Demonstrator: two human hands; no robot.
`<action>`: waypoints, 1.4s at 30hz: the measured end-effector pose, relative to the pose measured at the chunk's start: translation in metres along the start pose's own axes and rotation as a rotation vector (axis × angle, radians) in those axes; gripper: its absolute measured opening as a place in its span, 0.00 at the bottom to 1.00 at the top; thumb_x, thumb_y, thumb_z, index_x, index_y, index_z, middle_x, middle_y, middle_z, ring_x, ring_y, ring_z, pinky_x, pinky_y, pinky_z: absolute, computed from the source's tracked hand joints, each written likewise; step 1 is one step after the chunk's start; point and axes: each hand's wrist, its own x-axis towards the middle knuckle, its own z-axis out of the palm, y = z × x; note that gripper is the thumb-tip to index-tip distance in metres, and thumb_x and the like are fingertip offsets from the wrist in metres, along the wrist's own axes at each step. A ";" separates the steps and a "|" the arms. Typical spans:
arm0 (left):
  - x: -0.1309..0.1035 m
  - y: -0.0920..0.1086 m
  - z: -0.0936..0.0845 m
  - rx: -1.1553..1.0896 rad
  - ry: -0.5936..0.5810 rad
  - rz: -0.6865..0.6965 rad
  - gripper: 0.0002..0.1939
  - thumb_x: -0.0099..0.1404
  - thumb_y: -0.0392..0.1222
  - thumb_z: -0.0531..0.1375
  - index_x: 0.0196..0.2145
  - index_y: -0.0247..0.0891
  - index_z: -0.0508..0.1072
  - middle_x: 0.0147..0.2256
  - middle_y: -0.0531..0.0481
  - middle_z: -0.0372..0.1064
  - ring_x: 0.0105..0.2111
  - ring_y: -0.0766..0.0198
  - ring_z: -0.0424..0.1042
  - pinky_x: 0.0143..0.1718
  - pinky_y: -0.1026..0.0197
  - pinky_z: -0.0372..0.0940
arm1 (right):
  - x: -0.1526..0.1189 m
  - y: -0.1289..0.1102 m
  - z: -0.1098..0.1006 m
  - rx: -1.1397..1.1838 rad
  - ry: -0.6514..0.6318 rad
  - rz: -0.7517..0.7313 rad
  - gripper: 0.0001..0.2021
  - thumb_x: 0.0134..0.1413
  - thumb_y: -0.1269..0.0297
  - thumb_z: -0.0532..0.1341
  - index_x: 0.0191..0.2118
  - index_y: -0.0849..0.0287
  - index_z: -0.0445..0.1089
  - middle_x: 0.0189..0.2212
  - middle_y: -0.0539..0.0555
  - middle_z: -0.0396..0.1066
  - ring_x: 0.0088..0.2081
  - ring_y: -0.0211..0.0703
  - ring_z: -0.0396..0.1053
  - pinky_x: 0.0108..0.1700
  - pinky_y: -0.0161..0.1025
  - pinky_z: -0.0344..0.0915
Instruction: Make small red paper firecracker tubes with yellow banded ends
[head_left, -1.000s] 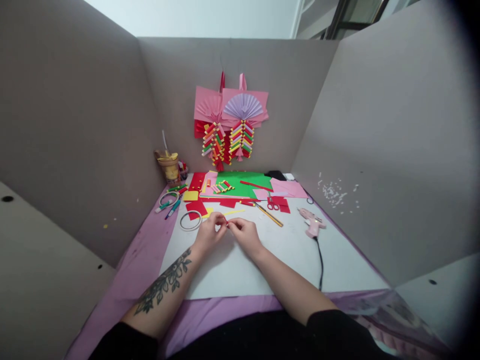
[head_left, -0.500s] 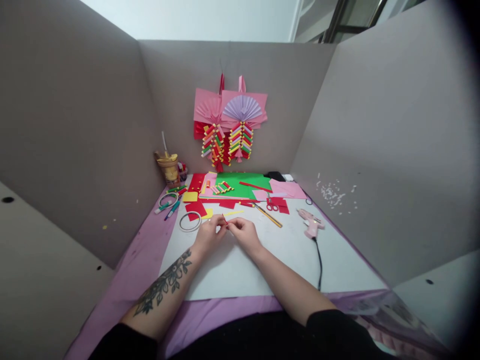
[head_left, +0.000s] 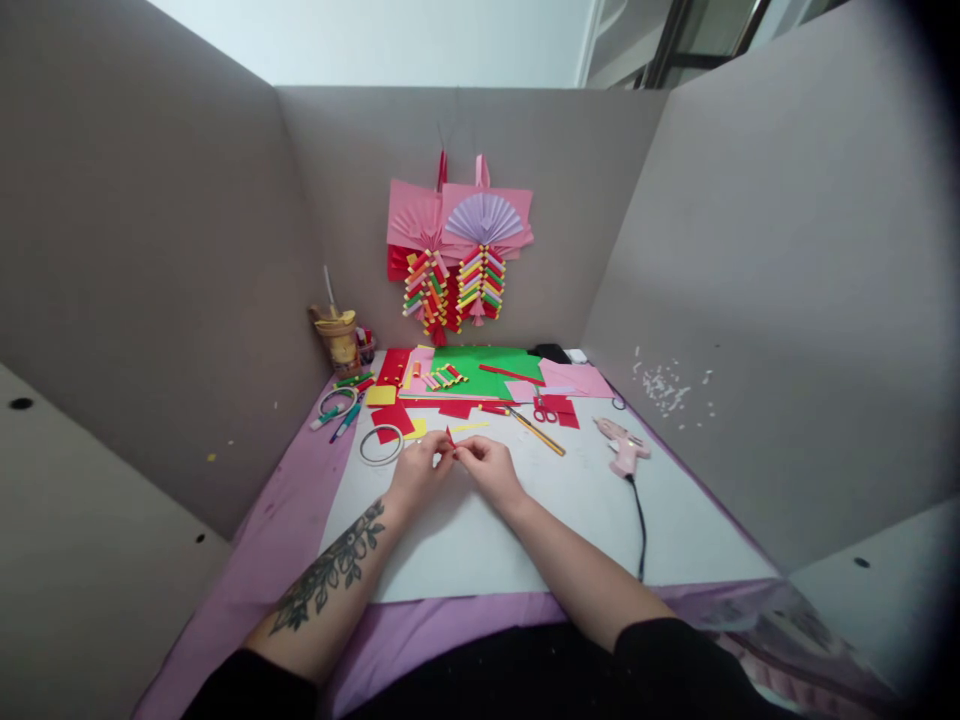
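From the head view, I see the left hand and right hand meeting above the white sheet, fingertips pinched narrow on a small red paper piece, its point sticking up between them. Left of the fingers lies a pale ring; beyond them, red scissors; well off rightward, a pink glue gun. How tightly they grip, I can't tell.

L hand & R hand pinch red paper btwn them, over white sheet. Tape roll just L of L hand; scissors & glue gun off to R. Fans hang on back wall.
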 end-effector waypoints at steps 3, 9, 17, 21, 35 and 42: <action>-0.001 -0.003 0.003 0.041 0.009 0.046 0.08 0.59 0.36 0.56 0.39 0.40 0.65 0.31 0.50 0.74 0.31 0.64 0.74 0.32 0.63 0.65 | 0.000 0.001 0.000 -0.038 0.016 -0.013 0.08 0.44 0.64 0.56 0.27 0.60 0.72 0.23 0.51 0.72 0.28 0.40 0.67 0.33 0.36 0.63; -0.001 -0.001 0.005 -0.059 0.007 -0.019 0.10 0.57 0.36 0.57 0.39 0.40 0.64 0.30 0.51 0.73 0.31 0.63 0.73 0.34 0.61 0.65 | -0.001 0.000 0.004 -0.092 0.038 -0.046 0.05 0.42 0.66 0.54 0.22 0.59 0.64 0.18 0.46 0.62 0.23 0.36 0.60 0.27 0.32 0.57; 0.032 -0.042 -0.035 -0.666 0.632 -0.628 0.18 0.50 0.39 0.61 0.38 0.37 0.61 0.25 0.57 0.64 0.24 0.72 0.66 0.31 0.68 0.62 | 0.039 0.018 -0.088 -0.184 0.622 -0.002 0.07 0.44 0.62 0.53 0.24 0.59 0.64 0.20 0.48 0.62 0.26 0.39 0.60 0.31 0.35 0.58; 0.032 -0.050 -0.023 -0.898 0.438 -0.837 0.21 0.44 0.43 0.63 0.37 0.34 0.67 0.27 0.54 0.66 0.25 0.70 0.68 0.30 0.66 0.64 | 0.054 0.043 -0.131 -0.259 0.794 0.167 0.12 0.41 0.64 0.56 0.35 0.63 0.67 0.29 0.53 0.68 0.29 0.41 0.63 0.35 0.37 0.61; 0.035 -0.024 0.039 -0.850 -0.202 -0.887 0.13 0.47 0.41 0.62 0.33 0.35 0.71 0.24 0.53 0.68 0.23 0.69 0.66 0.24 0.67 0.59 | 0.050 0.020 -0.059 0.054 -0.113 0.300 0.14 0.39 0.63 0.62 0.36 0.61 0.66 0.20 0.46 0.65 0.21 0.34 0.62 0.24 0.32 0.59; 0.036 -0.041 0.037 -0.775 -0.353 -0.856 0.08 0.48 0.35 0.60 0.29 0.37 0.65 0.19 0.58 0.65 0.18 0.71 0.63 0.20 0.69 0.56 | 0.051 0.027 -0.043 -0.040 -0.087 0.311 0.10 0.39 0.67 0.59 0.33 0.58 0.62 0.18 0.43 0.62 0.19 0.33 0.59 0.21 0.31 0.55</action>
